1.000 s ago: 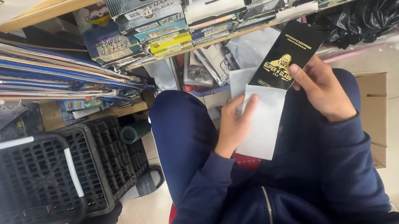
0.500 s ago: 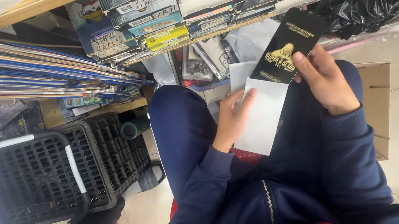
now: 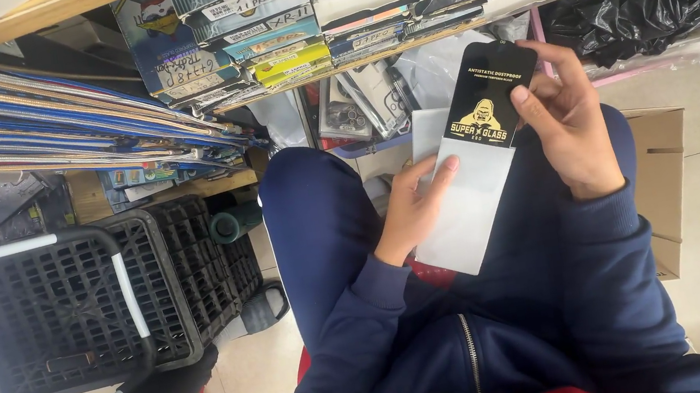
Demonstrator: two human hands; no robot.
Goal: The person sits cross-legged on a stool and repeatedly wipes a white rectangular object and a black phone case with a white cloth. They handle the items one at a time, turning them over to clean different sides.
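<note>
Shelf of flat boxes up top, black crate off your left knee. Over your lap: white sleeve, thin, light, bends easily, so hold its edges. Left hand pinches that sleeve. Right hand grips the black card with gold print by its edge; looks stiff, slick, likely fragile.
</note>
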